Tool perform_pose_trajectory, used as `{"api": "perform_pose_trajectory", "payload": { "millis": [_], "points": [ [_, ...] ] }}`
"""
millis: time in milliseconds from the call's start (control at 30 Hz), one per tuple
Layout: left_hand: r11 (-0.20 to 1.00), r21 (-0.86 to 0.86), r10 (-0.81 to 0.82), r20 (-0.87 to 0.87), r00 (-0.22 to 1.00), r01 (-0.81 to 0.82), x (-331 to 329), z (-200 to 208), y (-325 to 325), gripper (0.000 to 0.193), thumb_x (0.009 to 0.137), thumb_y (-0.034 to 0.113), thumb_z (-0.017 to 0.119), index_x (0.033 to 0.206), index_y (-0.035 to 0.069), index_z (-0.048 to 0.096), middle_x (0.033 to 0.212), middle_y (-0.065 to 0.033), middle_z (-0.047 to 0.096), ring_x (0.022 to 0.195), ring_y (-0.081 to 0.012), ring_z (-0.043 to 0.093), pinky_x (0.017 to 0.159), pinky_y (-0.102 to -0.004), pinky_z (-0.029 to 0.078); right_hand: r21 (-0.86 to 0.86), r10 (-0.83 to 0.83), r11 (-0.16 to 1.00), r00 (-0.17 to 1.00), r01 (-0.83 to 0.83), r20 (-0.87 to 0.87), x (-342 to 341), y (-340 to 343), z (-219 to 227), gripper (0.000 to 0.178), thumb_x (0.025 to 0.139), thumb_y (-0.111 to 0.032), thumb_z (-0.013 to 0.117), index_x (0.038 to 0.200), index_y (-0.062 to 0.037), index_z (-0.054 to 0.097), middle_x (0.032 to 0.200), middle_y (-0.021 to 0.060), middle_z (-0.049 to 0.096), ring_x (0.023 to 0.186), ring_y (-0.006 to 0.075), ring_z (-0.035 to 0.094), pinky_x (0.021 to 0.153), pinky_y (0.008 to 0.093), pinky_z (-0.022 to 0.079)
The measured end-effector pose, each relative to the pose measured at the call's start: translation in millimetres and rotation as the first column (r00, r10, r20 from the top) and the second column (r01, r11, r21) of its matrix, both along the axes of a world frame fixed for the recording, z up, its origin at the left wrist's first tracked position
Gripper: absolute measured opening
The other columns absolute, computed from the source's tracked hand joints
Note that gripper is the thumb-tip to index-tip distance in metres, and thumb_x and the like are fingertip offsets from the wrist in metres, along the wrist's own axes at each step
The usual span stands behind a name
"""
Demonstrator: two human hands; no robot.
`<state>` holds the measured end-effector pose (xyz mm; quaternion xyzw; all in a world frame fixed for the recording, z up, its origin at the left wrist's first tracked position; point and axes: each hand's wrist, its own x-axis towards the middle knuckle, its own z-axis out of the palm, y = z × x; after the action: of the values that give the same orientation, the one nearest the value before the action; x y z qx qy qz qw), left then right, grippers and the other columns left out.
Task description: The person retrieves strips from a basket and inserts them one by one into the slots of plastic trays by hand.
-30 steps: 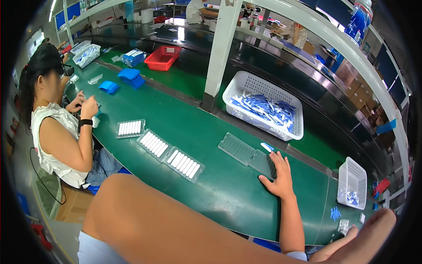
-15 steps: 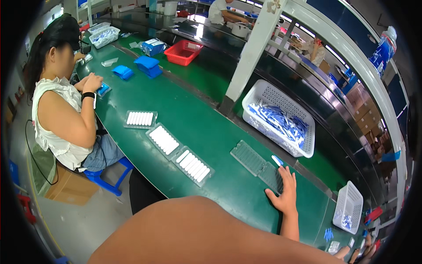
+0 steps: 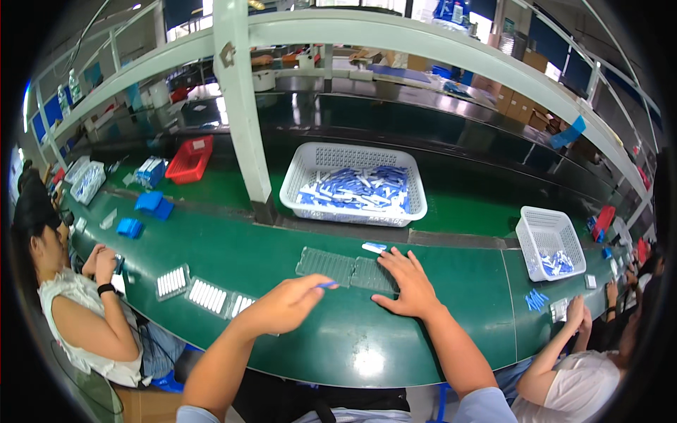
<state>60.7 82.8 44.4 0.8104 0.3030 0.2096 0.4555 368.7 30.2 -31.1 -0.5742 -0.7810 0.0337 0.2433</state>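
My left hand (image 3: 288,304) is closed, with a small blue stick-shaped piece (image 3: 326,285) poking out from its fingertips. The rest of that piece is hidden in the fingers. Just right of it, two clear slotted plastic trays (image 3: 326,265) lie end to end on the green table. My right hand (image 3: 410,287) has its fingers spread and rests at the right end of these trays. Beyond its fingertips lies a loose blue-and-white piece (image 3: 374,247). To the left, several clear trays filled with white pieces (image 3: 207,295) stand in a row, the nearest partly behind my left hand.
A white basket (image 3: 296,204) full of blue-and-white pieces stands behind the trays, beside a white post (image 3: 242,113). Another white basket (image 3: 525,233) and loose blue sticks (image 3: 536,300) are at right. Co-workers sit on both sides. Blue packs (image 3: 154,204) and a red basket (image 3: 187,173) lie far left.
The view has swung right and levelled. My left hand, out of sight before, is now over the table beside the clear trays with a blue piece. My right hand remains spread by them.
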Motion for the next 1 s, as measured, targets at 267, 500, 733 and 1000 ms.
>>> {"api": "perform_pose_trajectory", "payload": {
  "millis": [267,500,733,1000],
  "points": [
    [0.949,0.258,0.165,0.092,0.982,-0.184,14.8,-41.9,43.0,0.023,0.103,0.012,0.047,0.112,-0.001,0.064,0.092,-0.0126,0.067,0.082,-0.0265,0.064,0.078,-0.0358,0.051,0.077,-0.036,0.996,0.999,0.037,-0.014,0.9,0.7,-4.3,0.072,0.086,-0.05,0.071,0.139,-0.0047,0.053,0.144,0.0183,0.054,0.142,0.0356,0.043,0.12,0.0542,0.026],
    [0.858,0.436,0.308,-0.015,0.951,-0.271,3.7,-72.5,66.2,0.021,0.102,0.007,0.043,0.106,-0.003,0.061,0.117,-0.0248,0.065,0.101,-0.0464,0.062,0.109,-0.0473,0.041,0.07,-0.035,0.997,0.999,0.037,-0.021,-0.6,6.9,-13.6,0.062,0.093,-0.044,0.065,0.14,-0.0052,0.053,0.145,0.0163,0.054,0.143,0.0338,0.042,0.122,0.0502,0.027],
    [0.89,0.369,0.33,-0.118,0.937,-0.267,5.8,-45.3,38.2,0.018,0.101,0.006,0.043,0.099,-0.004,0.057,0.099,-0.023,0.069,0.097,-0.049,0.061,0.115,-0.0536,0.035,0.053,0.082,0.995,0.996,-0.081,-0.017,2.6,-7.8,-7.5,0.06,0.091,-0.035,0.064,0.143,-0.0071,0.052,0.146,0.0131,0.054,0.143,0.0328,0.042,0.122,0.0497,0.028],
    [0.89,0.449,0.112,-0.052,0.992,-0.077,15.2,-48.9,2.4,0.01,0.096,0.005,0.052,0.095,-0.001,0.06,0.088,-0.022,0.069,0.086,-0.0448,0.064,0.098,-0.0512,0.049,-0.067,-0.116,0.991,0.992,0.119,0.039,-32.5,-97.4,0.4,0.061,0.088,-0.029,0.062,0.144,-0.0071,0.051,0.151,0.0164,0.047,0.147,0.0374,0.035,0.12,0.0594,0.025]
  ]
}}
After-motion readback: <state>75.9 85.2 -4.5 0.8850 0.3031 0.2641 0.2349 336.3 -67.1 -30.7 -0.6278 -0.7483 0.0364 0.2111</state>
